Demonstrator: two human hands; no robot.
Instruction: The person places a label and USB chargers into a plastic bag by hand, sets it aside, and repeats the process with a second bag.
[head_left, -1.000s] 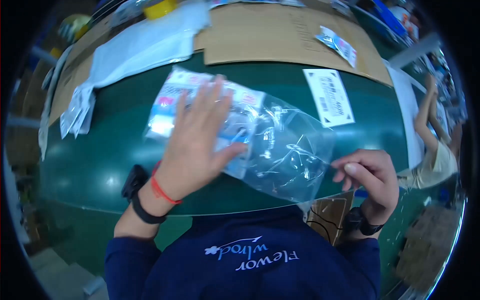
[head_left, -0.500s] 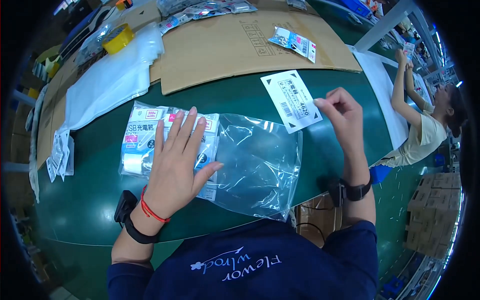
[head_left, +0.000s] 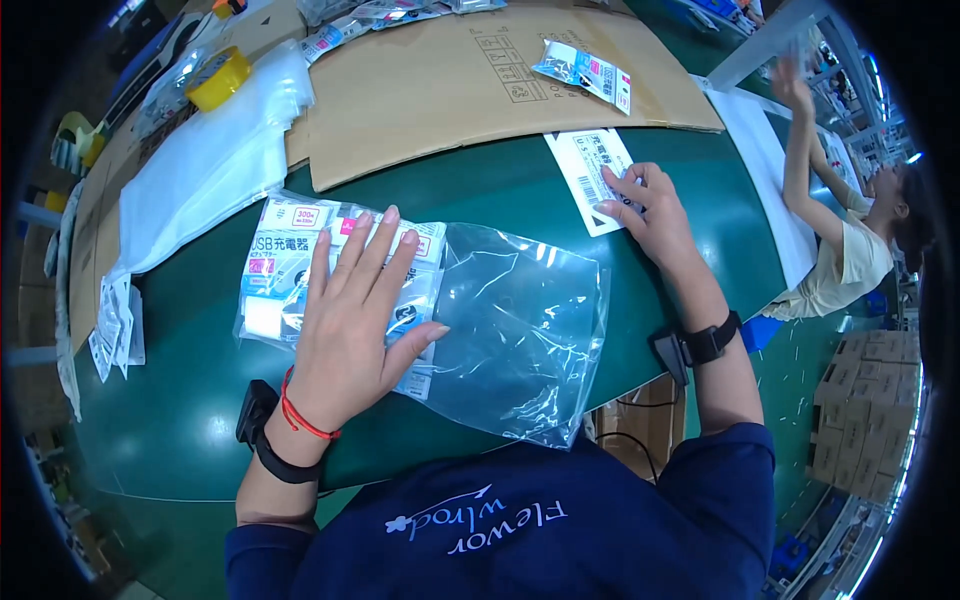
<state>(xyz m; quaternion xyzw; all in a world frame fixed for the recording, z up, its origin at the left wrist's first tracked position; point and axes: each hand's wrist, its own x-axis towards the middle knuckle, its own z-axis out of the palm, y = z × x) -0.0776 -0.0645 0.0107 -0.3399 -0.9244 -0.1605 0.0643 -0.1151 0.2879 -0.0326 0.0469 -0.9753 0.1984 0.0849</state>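
A clear plastic bag [head_left: 520, 330] lies flat on the green table, its empty part stretching to the right. Inside its left part are packaged chargers [head_left: 265, 265] in white, blue and pink printed packs. Spread flat over these packs is my left hand [head_left: 350, 320], fingers apart, pressing on the bag and gripping nothing. To the right, my right hand [head_left: 645, 215] is bent over a white printed label card [head_left: 580, 175], with thumb and fingers on its right side. The card's far end meets the edge of a cardboard sheet [head_left: 420, 110]; part of the card is hidden by my fingers.
One charger pack [head_left: 585, 75] lies on the cardboard. A stack of clear bags [head_left: 215, 170] with a yellow tape roll [head_left: 218, 80] is at the left, near a bunch of white cards [head_left: 117, 325]. Across the table's right end, another person [head_left: 845, 230] raises their arms.
My right hand has moved away from me and left, and the label card has shifted toward the cardboard. My left hand stays on the bag. The other person's hands have moved up.
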